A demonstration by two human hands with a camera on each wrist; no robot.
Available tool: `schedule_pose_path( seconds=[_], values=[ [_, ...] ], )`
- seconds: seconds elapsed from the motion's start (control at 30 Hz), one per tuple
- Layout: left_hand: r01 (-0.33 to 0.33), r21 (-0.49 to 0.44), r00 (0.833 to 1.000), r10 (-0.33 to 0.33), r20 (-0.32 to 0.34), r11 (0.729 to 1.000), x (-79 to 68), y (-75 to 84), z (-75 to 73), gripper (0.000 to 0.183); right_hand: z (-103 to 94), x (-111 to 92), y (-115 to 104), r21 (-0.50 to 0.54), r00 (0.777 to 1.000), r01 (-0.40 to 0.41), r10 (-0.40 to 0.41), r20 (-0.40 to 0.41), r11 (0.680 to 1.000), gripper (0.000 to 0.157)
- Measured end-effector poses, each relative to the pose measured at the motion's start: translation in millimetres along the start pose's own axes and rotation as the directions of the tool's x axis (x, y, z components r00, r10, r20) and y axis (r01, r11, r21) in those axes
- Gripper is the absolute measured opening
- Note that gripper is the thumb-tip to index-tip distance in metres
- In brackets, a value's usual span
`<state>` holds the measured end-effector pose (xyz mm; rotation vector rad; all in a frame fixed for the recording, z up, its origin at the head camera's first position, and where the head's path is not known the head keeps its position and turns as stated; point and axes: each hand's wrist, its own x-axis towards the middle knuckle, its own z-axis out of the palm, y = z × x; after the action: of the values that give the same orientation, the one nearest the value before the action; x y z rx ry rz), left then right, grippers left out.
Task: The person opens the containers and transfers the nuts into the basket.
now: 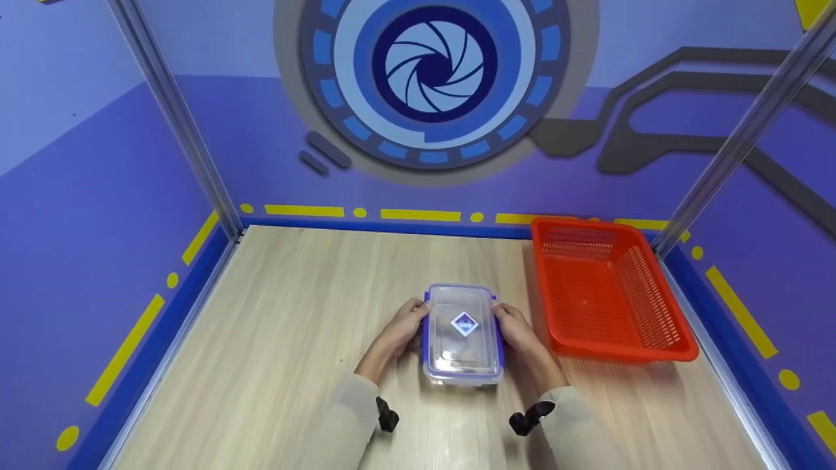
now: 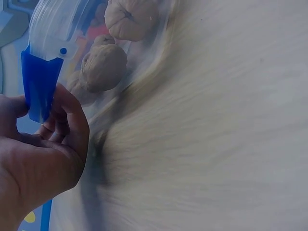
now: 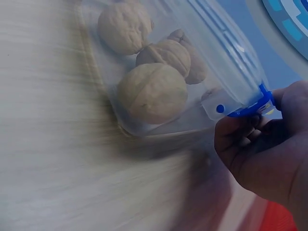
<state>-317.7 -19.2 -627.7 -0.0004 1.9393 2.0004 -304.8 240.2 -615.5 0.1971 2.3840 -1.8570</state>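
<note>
A clear plastic food container (image 1: 450,356) with a blue-edged lid and a diamond label (image 1: 465,324) stands on the table. Several walnuts (image 3: 152,94) show through its wall. My left hand (image 1: 401,328) is at the container's left side, its thumb and fingers pinching a blue latch (image 2: 41,82) that sticks outward from the wall. On the opposite side, my right hand (image 1: 519,331) pinches the other blue latch (image 3: 255,107), thumb above and fingers below. Part of that right latch is hidden by the fingers. The lid lies on the container.
A red perforated basket (image 1: 584,300) stands on the right, close to my right hand. The wooden table (image 1: 294,339) is bordered by blue-purple panels (image 1: 215,130) at the back and both sides, with metal posts (image 1: 176,117) at the corners.
</note>
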Motion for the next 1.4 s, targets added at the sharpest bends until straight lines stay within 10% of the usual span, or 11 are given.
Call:
schedule_pose_path(
  seconds=[0.87, 1.4],
  values=[
    [0.008, 0.011, 1.0, -0.009, 0.01, 1.0, -0.5, 2.0, -1.3, 0.028, -1.8, 3.2, 0.2, -0.115, 0.999, 0.042, -0.039, 0.032, 0.993, 0.054],
    [-0.019, 0.011, 1.0, 0.019, 0.001, 1.0, -0.1, 0.0, -0.5, 0.024, 0.2, 0.8, 11.4, 0.137, 0.998, -0.055, 0.052, 0.03, 0.989, 0.055]
  ],
)
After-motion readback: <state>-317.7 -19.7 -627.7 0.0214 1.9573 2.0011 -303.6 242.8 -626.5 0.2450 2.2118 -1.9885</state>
